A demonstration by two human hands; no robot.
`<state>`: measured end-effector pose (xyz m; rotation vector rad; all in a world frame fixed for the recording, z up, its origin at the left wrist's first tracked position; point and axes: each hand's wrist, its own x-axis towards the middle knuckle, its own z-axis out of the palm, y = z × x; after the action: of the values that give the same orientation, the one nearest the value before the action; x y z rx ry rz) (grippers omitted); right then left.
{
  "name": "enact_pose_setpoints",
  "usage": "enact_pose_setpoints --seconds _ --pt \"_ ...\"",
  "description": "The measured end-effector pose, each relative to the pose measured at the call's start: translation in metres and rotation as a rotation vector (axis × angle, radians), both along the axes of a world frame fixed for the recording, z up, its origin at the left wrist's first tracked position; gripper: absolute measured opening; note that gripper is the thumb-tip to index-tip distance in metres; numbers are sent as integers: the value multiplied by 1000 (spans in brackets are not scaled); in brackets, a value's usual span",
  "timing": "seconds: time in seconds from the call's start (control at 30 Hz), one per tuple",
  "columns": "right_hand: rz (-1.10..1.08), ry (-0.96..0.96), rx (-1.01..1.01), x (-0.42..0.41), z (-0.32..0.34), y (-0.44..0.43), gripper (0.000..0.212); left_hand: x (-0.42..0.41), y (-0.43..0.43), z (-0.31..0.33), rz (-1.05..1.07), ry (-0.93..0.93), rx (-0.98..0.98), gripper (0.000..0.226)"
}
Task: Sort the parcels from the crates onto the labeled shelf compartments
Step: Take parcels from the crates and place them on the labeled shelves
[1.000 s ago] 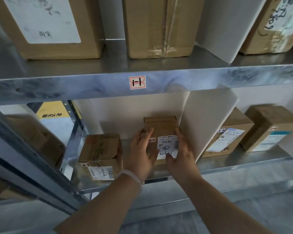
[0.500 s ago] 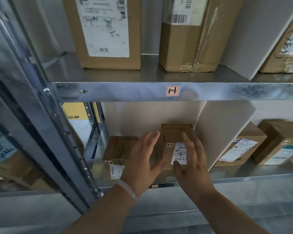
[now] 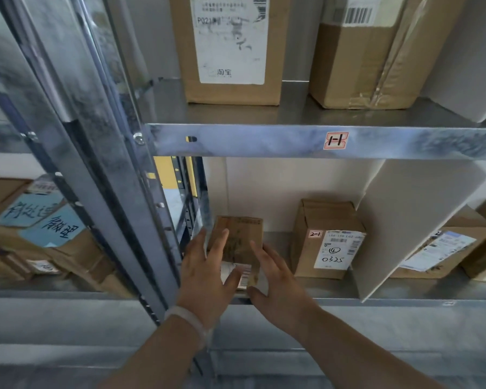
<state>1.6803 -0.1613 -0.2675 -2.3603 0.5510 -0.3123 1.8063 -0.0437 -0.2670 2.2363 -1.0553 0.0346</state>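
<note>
Cardboard parcel: small and brown, standing at the left end of the lower shelf, just beside the metal upright. A white barcode label shows low on its front, partly behind a thumb.
Left hand: grip apart, with straight fingers spread across the parcel's front and left side. Whether they press on the cardboard cannot be told.
Right hand: grip apart as well, with fingers spread along the parcel's right side and the thumb low at the shelf's front edge.
Wristband: pale, around the left wrist.
Second parcel: upright in the same compartment, apart to the right. It carries a red-edged tag reading "2-1" and a white label with "0325" written by hand.
Divider: white board, tilted, closing the compartment on its right.
Far parcels: brown and labelled, beyond the divider.
Upper shelf: its metal front rail bears a tag reading "1-1". A large box and a taped box stand on it.
Neighbouring rack: blurred boxes with blue handwritten labels.
</note>
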Motion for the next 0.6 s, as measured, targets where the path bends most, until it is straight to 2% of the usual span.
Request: enact_pose_setpoints --seconds 0.17,0.3,0.43,0.6 --pt "-27 -17 33 2 -8 -4 94 1 -4 -10 -54 117 20 70" --pt "-29 0 36 4 -10 -12 99 3 -12 -16 -68 118 -13 72" --pt "-59 5 98 11 -7 -26 98 6 -28 -21 -31 76 23 77" --pt "-60 31 82 18 -3 -37 99 10 -41 -25 -17 79 55 82"
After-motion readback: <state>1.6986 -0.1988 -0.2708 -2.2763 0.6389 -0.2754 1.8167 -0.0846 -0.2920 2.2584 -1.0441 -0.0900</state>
